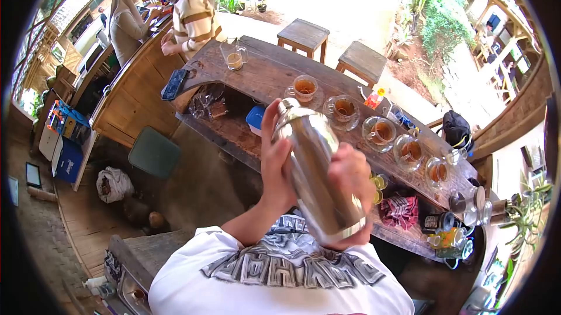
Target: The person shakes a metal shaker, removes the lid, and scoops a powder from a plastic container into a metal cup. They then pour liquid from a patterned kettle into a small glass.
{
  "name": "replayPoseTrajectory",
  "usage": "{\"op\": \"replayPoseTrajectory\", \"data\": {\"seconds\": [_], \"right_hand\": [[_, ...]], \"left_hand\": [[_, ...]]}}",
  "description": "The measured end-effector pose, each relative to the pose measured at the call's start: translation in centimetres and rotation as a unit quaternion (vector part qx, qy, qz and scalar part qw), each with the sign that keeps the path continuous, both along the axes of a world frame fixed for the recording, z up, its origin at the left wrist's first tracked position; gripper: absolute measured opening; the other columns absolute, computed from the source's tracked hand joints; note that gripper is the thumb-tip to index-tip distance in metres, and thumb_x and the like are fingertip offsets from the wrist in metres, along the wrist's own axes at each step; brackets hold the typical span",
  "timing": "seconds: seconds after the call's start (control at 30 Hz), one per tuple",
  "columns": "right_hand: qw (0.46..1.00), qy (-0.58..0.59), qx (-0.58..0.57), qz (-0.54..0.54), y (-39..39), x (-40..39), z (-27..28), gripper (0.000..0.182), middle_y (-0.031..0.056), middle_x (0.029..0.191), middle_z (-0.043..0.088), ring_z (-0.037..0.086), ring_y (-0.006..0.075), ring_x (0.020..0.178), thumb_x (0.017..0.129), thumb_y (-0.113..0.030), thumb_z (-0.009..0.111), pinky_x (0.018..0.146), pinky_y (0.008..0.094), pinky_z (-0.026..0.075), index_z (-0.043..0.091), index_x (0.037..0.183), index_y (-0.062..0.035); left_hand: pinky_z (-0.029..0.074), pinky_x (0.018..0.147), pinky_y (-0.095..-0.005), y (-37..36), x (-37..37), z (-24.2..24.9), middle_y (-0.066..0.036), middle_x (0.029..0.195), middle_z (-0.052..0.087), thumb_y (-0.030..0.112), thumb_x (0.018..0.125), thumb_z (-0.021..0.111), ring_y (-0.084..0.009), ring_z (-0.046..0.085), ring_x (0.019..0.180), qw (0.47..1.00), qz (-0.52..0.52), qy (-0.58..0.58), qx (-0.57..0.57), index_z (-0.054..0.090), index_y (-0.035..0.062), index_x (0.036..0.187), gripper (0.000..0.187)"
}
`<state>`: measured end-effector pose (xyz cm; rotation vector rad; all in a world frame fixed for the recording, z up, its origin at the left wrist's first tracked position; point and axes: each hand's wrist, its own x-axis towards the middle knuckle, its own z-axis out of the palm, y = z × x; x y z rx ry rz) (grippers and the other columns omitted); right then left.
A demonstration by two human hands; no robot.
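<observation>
Head view, shaker [314, 166] partly hidden, right grip [352, 177] blurred

One metal shaker [321, 177], the wearer's two hands [276, 166] [355, 180], five glass cups [305, 87] [342, 110] [381, 132] [411, 151] [436, 171] (counting just the row), two wooden stools [302, 31] [363, 59]

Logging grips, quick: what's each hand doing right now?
Left hand: holding the shaker near its top.
Right hand: holding the shaker's lower half, blurred.
</observation>
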<state>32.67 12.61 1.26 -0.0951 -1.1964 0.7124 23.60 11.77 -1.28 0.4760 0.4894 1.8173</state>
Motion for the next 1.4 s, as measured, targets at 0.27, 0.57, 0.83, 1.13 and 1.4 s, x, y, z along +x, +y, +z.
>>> {"op": "replayPoseTrajectory", "data": {"seconds": [0.27,0.57,0.83,1.13,1.4], "right_hand": [[0.995,0.075,-0.060,-0.002,0.1,-1.0,-0.2,0.038,0.0166,0.110,0.065,0.062,0.0321,0.104,0.100,-0.035,0.055,0.089,0.0470,0.050,0.064,0.110,0.0010],[0.987,0.049,-0.119,-0.091,0.5,-4.6,0.9,0.017,0.0117,0.096,0.062,0.065,0.0317,0.087,0.099,-0.024,0.059,0.072,0.0450,0.055,0.060,0.103,-0.0074],[0.990,0.122,0.026,-0.063,1.1,-2.8,-0.6,0.019,-0.0061,0.097,0.057,0.053,0.0073,0.108,0.100,-0.038,0.061,0.108,0.0388,0.039,0.057,0.103,-0.0190],[1.000,-0.009,-0.023,0.010,0.7,-0.8,-0.3,0.035,0.0185,0.117,0.059,0.058,0.0362,0.111,0.100,-0.026,0.053,0.098,0.0470,0.047,0.054,0.121,0.0022],[0.998,-0.021,-0.055,-0.020,0.0,-1.1,-0.9,0.032,0.0169,0.116,0.061,0.060,0.0307,0.109,0.101,-0.030,0.054,0.093,0.0506,0.049,0.056,0.116,-0.0017]], "left_hand": [[0.064,0.090,-0.0484,-0.2,0.6,2.2,-0.023,0.146,0.059,0.041,0.100,0.059,-0.0420,0.067,0.122,0.993,0.049,0.095,-0.047,0.021,0.0172,0.171,0.084],[0.061,0.096,-0.0514,0.3,0.8,1.2,-0.020,0.147,0.059,0.046,0.098,0.062,-0.0430,0.065,0.121,0.997,0.078,0.012,0.002,0.030,0.0152,0.169,0.084],[0.060,0.099,-0.0538,0.5,-0.4,0.5,-0.019,0.155,0.053,0.046,0.098,0.063,-0.0463,0.064,0.123,0.997,0.037,0.041,0.052,0.023,0.0162,0.171,0.088],[0.062,0.095,-0.0488,-0.2,0.2,0.8,-0.016,0.152,0.057,0.045,0.100,0.059,-0.0434,0.064,0.125,0.995,0.045,0.057,0.062,0.026,0.0163,0.169,0.083],[0.066,0.089,-0.0536,0.1,-0.3,1.3,-0.017,0.166,0.039,0.039,0.098,0.067,-0.0458,0.055,0.130,0.994,0.066,0.067,-0.053,0.018,0.0126,0.171,0.092]]}}
